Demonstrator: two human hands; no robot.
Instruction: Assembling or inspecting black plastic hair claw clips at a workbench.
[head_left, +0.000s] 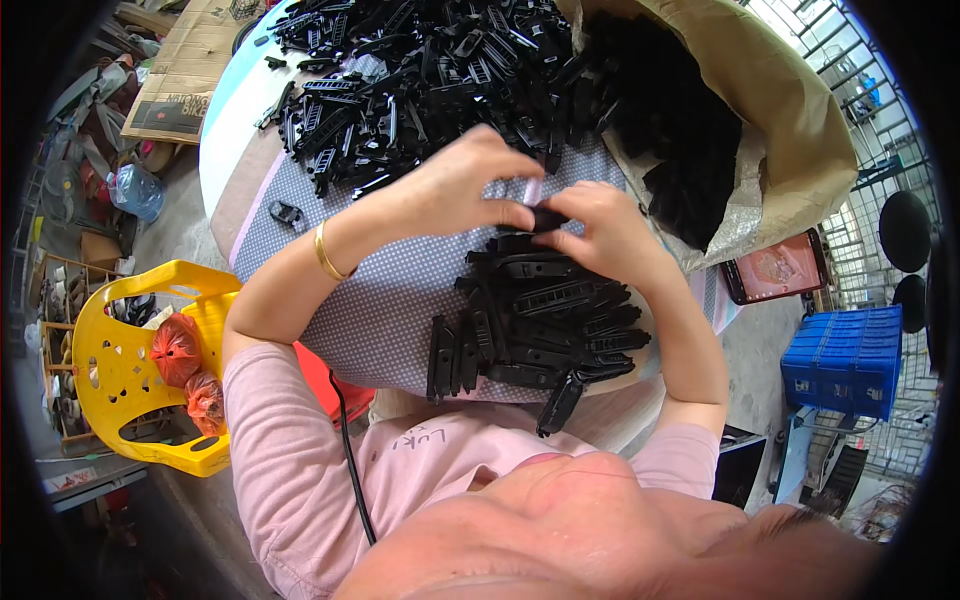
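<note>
In front of me my right hand (597, 228) grips a small black plastic part (545, 218) between thumb and fingers. My left hand (468, 188), with a gold bangle on its wrist, is curled right beside that part, its thumb close against it. A pale, blurred patch (533, 190) shows at the left fingertips; what it is I cannot make out. Under the hands, nearest my body, lies a smaller heap of long black plastic parts (540, 320), several with ladder-like slots. Beyond my hands a large loose pile of similar black parts (420, 90) covers the far tabletop.
A brown paper sack (800, 120) lies open at the far right with black pieces inside. The table has a dotted cloth (375, 300). A phone (775, 268) sits by its right edge, near blue crates (842, 360). At left stands a yellow chair (105, 370) with red bags (177, 350).
</note>
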